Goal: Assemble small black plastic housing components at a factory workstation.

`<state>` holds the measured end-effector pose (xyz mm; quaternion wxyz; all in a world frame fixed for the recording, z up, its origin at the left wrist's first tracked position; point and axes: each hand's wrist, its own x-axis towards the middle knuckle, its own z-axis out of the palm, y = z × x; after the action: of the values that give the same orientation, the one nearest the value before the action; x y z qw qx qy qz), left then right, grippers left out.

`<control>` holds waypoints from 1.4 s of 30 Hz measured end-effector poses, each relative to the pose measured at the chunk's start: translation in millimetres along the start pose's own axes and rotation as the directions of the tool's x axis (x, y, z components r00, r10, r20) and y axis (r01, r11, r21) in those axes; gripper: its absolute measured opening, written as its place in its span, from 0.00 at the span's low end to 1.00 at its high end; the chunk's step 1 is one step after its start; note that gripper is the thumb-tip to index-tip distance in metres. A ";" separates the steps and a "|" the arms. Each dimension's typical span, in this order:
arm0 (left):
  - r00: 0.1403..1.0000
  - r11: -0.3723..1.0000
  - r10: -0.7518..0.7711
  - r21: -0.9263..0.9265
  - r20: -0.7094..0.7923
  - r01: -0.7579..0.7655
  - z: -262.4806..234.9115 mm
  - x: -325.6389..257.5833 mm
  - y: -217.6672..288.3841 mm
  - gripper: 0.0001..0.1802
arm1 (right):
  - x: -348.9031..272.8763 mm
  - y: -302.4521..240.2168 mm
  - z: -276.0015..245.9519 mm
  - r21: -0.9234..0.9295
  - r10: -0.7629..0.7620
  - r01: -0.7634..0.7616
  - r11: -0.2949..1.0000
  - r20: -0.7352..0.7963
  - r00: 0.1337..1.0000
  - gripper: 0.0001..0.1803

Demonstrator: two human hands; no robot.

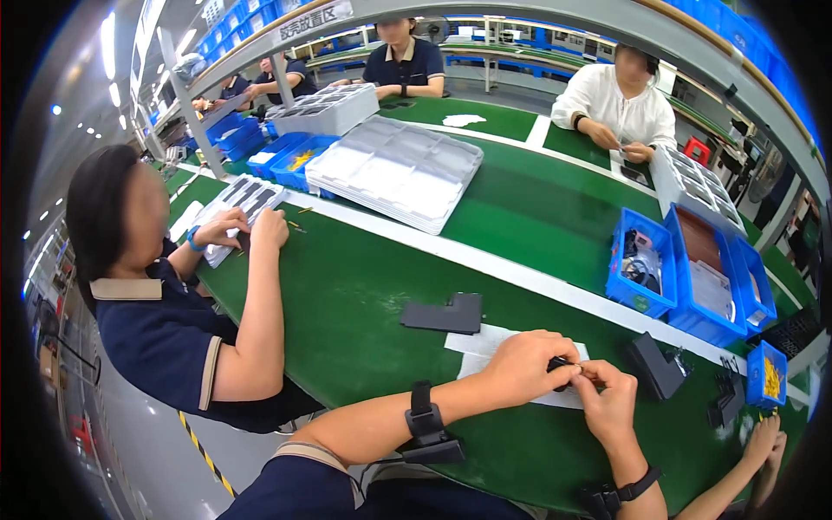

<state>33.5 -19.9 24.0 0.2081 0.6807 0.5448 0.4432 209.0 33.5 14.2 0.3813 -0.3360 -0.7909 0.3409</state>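
My left hand and my right hand meet over a white sheet on the green table. Between their fingertips is a small black part, mostly covered by the fingers; its exact kind cannot be made out. The left hand wraps round it, while the right thumb and forefinger pinch at its right end. Left of the sheet lies a flat black L-shaped piece. A black box-like casing rests just beyond my right hand, with more black pieces farther right.
Blue bins line the right side, and a small blue bin of yellow parts stands nearer. Stacked pale trays occupy the far middle. A co-worker works at left; another person's hands reach in at lower right.
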 end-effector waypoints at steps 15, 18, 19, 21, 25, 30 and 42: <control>0.974 0.952 -0.224 -0.206 0.032 0.225 -1.7 3.1 0.2 0.09 | 13.3 -10.4 -11.6 0.131 0.151 -0.160 0.978 0.078 0.985 0.07; 0.976 0.956 -0.217 -0.199 0.019 0.217 1.7 2.9 -0.4 0.08 | 12.0 -10.0 -13.0 0.098 0.129 -0.135 0.986 0.069 0.989 0.06; 0.981 0.963 -0.192 -0.191 0.020 0.192 2.3 2.5 -0.9 0.08 | 11.2 -10.1 -13.4 0.069 0.137 -0.141 0.988 0.061 0.989 0.05; 0.985 0.969 -0.171 -0.179 0.019 0.171 0.2 2.7 -4.3 0.08 | 11.6 -11.3 -13.2 0.045 0.141 -0.144 0.989 0.056 0.988 0.05; 0.993 0.956 -0.090 -0.273 0.082 0.109 -4.2 1.2 -17.7 0.06 | 12.4 -12.8 -11.0 0.074 0.110 -0.119 0.990 0.107 0.988 0.05; 0.994 0.996 0.077 -0.038 -0.077 -0.080 4.3 1.6 -16.8 0.08 | 5.3 -9.1 -12.7 0.111 0.163 -0.167 0.980 0.045 0.986 0.03; 0.934 0.899 0.344 0.319 -0.094 -0.299 8.3 -2.6 -10.4 0.08 | 5.6 -9.3 -0.9 0.040 0.115 -0.113 0.993 -0.061 0.991 0.02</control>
<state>34.6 -17.4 10.8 -0.0149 0.7503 0.4992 0.4332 204.6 33.1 24.1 0.3920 -0.3843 -0.7517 0.3656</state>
